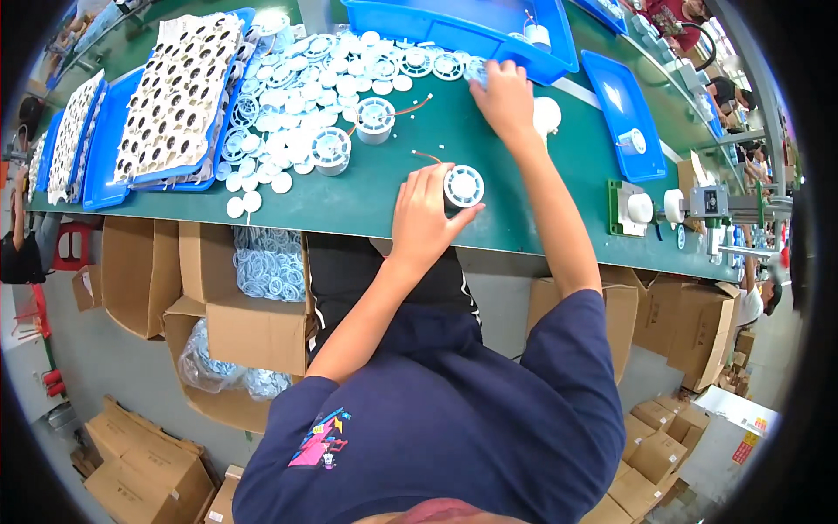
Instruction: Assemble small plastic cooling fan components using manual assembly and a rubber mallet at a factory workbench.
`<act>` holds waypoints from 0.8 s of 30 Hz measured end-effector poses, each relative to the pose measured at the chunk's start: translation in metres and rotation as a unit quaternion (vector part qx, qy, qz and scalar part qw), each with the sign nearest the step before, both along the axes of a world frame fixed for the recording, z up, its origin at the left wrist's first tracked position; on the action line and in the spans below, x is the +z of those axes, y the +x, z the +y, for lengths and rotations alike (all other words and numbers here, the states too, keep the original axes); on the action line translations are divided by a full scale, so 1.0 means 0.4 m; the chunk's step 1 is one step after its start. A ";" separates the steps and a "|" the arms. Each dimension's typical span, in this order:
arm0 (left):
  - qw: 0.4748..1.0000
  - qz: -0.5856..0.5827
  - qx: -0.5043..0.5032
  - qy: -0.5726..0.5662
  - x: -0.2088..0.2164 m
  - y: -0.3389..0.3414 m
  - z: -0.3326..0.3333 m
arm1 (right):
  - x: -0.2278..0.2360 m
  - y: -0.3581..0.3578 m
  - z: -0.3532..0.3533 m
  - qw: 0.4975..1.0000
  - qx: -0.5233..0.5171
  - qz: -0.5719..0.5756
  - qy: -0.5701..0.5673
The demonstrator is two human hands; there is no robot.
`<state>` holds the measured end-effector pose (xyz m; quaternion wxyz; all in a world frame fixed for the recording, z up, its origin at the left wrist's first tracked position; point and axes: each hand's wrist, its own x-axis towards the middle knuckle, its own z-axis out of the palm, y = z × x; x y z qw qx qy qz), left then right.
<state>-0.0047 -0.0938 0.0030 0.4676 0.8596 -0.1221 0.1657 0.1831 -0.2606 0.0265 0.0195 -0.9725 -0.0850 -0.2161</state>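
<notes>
My left hand [423,214] is closed around the side of a small round fan motor [464,187], dark-sided with a white spoked top, near the table's front edge. A thin brown wire runs out behind its fingers. Farther off, my right hand [506,100] has its fingers bent down on a light-blue plastic ring [476,69] at the right end of the heap. The fingers partly cover that ring. Two more white motors with wires, one [375,119] behind the other [331,150], stand left of my left hand. Beside my right wrist lies a white rounded part [547,115].
A heap of light-blue discs and rings [288,105] spreads over the green table [419,131]. Trays of black-holed pulp holders [179,96] stand left. A blue bin [454,35] sits behind, a blue tray [620,96] and a small fixture [633,210] right. Cardboard boxes [257,336] stand below.
</notes>
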 end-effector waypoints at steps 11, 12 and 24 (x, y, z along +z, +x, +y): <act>1.000 0.000 -0.003 0.004 -0.008 0.003 0.007 | 0.035 0.000 -0.021 0.997 -0.027 0.059 -0.043; 1.000 0.003 -0.004 0.001 -0.007 0.003 0.008 | 0.030 0.008 -0.025 0.994 -0.050 0.091 -0.032; 1.000 -0.001 -0.010 -0.011 -0.006 -0.001 0.010 | 0.050 0.020 -0.022 0.986 -0.035 0.159 0.047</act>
